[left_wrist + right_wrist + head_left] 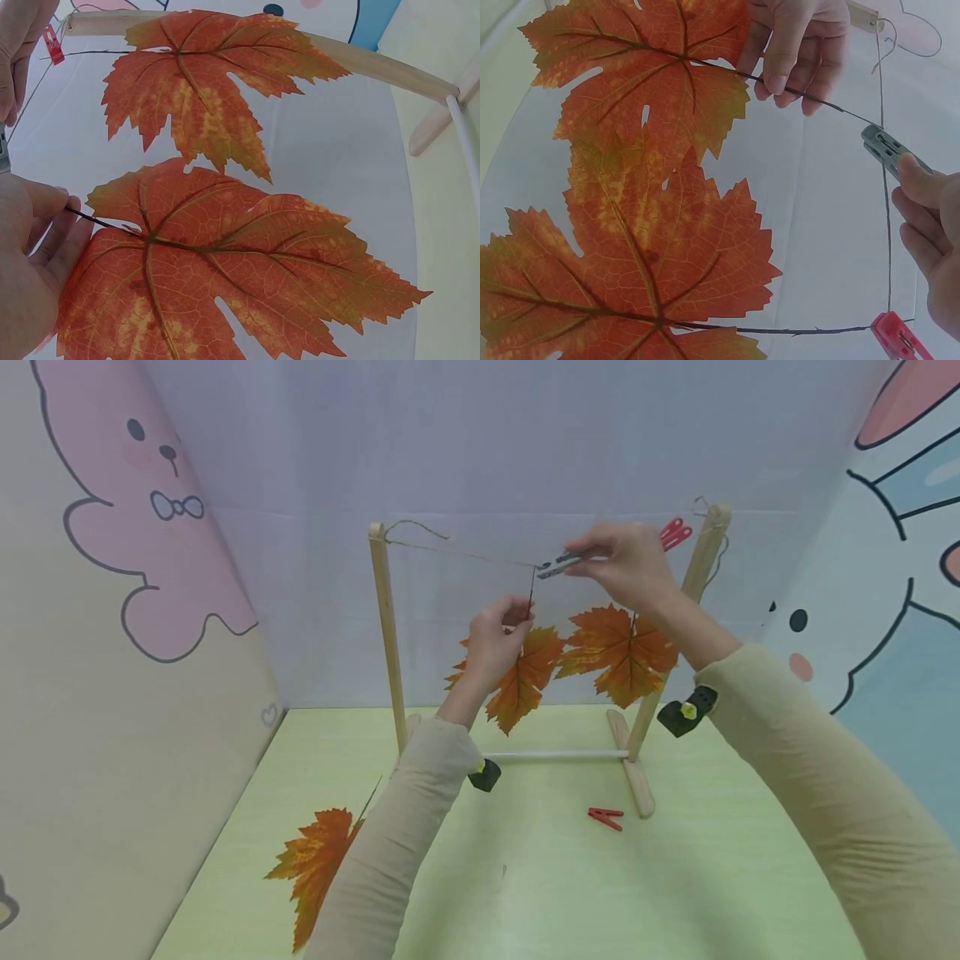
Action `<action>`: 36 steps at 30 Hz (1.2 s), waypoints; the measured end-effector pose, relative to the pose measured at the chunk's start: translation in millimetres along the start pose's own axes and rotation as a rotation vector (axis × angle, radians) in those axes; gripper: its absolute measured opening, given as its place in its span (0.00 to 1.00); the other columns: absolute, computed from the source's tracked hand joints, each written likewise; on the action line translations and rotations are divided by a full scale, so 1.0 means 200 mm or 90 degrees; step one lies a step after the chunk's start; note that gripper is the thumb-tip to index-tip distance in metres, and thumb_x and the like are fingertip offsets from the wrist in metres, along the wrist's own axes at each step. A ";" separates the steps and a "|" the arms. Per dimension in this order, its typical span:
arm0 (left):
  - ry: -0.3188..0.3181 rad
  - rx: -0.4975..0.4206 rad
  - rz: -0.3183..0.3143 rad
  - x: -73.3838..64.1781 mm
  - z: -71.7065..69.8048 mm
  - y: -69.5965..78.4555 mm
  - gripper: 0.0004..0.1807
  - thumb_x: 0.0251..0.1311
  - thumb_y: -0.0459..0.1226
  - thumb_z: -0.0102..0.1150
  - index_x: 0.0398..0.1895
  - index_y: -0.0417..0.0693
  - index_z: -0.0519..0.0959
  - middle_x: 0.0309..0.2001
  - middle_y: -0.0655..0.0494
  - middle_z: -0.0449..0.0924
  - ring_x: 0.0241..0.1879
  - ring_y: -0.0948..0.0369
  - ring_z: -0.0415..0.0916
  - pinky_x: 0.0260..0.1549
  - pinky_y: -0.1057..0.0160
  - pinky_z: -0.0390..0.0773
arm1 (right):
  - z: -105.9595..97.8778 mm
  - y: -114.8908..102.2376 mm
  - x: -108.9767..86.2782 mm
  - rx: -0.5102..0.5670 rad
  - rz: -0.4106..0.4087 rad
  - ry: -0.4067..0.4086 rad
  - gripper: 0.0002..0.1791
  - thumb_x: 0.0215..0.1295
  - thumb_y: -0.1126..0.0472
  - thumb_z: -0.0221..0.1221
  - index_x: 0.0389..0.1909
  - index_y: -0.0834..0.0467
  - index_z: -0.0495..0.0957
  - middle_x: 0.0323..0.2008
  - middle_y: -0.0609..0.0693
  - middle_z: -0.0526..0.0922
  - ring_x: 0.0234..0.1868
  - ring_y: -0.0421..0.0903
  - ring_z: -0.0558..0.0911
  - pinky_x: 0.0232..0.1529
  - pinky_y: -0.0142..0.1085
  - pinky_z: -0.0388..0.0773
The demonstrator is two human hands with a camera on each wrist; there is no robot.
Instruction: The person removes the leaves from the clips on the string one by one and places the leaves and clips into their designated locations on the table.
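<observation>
My left hand [495, 639] pinches the dark stem of an orange maple leaf [247, 255] between thumb and fingers. The stem's tip reaches up to the twine [465, 553] strung between two wooden posts. In my right hand [626, 560] is a grey clothespin [891, 148], gripped by its handle end, with its nose at the twine and stem tip. Whether it is clamped there I cannot tell. To the right, a second maple leaf [622, 652] hangs from the twine by a red clothespin [896, 337]. The two leaves are close together, edges overlapping in the right wrist view.
A left post [386, 627] and a right post [708, 556] stand on wooden feet, joined low down by a white rod [555, 755]. On the pale green table [525, 893] lie another maple leaf [315, 860], partly behind my left sleeve, and a loose red clothespin [606, 817].
</observation>
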State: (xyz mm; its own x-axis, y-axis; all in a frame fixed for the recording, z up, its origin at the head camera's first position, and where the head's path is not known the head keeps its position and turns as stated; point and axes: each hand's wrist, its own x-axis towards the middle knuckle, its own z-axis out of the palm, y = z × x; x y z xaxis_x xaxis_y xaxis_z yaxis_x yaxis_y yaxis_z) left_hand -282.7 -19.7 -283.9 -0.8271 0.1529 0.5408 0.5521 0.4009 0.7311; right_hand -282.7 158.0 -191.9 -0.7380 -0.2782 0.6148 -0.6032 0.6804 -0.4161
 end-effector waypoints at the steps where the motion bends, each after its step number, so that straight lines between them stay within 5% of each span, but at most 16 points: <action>1: 0.000 0.001 0.001 0.00 0.00 0.00 0.10 0.58 0.29 0.56 0.43 0.41 0.77 0.37 0.49 0.81 0.37 0.60 0.77 0.36 0.68 0.76 | 0.00 0.00 0.00 -0.003 -0.002 0.008 0.10 0.52 0.67 0.63 0.37 0.64 0.82 0.34 0.54 0.84 0.37 0.45 0.83 0.42 0.35 0.77; 13: 0.005 -0.004 -0.004 -0.02 -0.01 -0.05 0.10 0.57 0.29 0.56 0.42 0.40 0.78 0.37 0.48 0.80 0.36 0.60 0.76 0.35 0.68 0.77 | -0.03 0.00 -0.02 -0.019 -0.037 0.091 0.11 0.51 0.67 0.64 0.36 0.65 0.83 0.33 0.56 0.84 0.35 0.45 0.83 0.42 0.35 0.77; 18: 0.011 0.004 -0.007 -0.03 -0.01 -0.06 0.09 0.56 0.28 0.57 0.42 0.40 0.78 0.36 0.48 0.81 0.36 0.59 0.77 0.35 0.67 0.77 | -0.05 -0.01 -0.02 -0.025 -0.056 0.124 0.11 0.50 0.66 0.65 0.36 0.64 0.83 0.32 0.55 0.84 0.34 0.45 0.83 0.40 0.27 0.76; 25: 0.012 0.003 -0.009 -0.04 -0.02 -0.08 0.09 0.56 0.28 0.56 0.41 0.39 0.78 0.36 0.48 0.81 0.36 0.59 0.77 0.33 0.66 0.76 | -0.05 -0.02 -0.05 -0.021 -0.066 0.080 0.14 0.50 0.66 0.66 0.40 0.65 0.81 0.36 0.56 0.83 0.38 0.47 0.81 0.47 0.37 0.74; 36: 0.007 -0.001 -0.022 -0.08 -0.04 -0.13 0.10 0.56 0.28 0.57 0.42 0.40 0.78 0.36 0.49 0.81 0.36 0.59 0.77 0.34 0.65 0.77 | 0.04 0.00 -0.18 -0.007 -0.176 0.059 0.19 0.45 0.72 0.67 0.42 0.68 0.78 0.36 0.59 0.82 0.39 0.51 0.79 0.46 0.44 0.74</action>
State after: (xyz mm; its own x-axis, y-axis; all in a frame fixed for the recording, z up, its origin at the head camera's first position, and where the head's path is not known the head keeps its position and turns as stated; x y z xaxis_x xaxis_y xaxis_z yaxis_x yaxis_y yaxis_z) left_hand -282.4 -39.9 -308.1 -0.8449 0.1289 0.5191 0.5228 0.4042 0.7505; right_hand -258.8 162.4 -219.0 -0.5153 -0.3915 0.7623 -0.7740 0.5946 -0.2178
